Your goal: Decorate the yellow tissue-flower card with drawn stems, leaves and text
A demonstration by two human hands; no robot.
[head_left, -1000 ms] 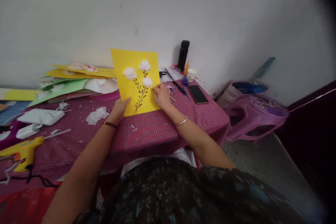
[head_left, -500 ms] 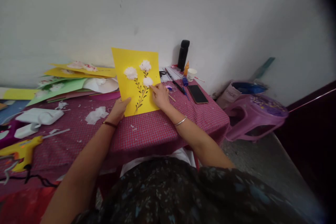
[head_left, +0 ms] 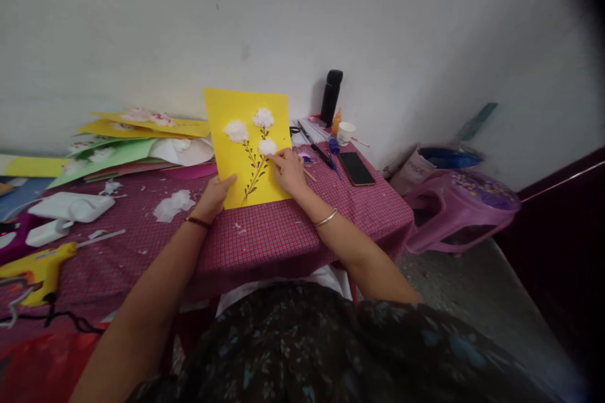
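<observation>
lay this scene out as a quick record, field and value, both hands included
left grip: holds yellow sheet by its lower left edge
right grip: at leafy stem, just below the lowest white puff
puffs on sheet: three
table, left: yellow glue gun
table, right: phone, white cup, black bottle

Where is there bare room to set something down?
Best: the table's front right corner, bordered by phone and right forearm. The strip between yellow card and front edge is open but for scraps. Crowded: the left, with glue gun and paper stack, and behind the phone, with cup and bottle.
</observation>
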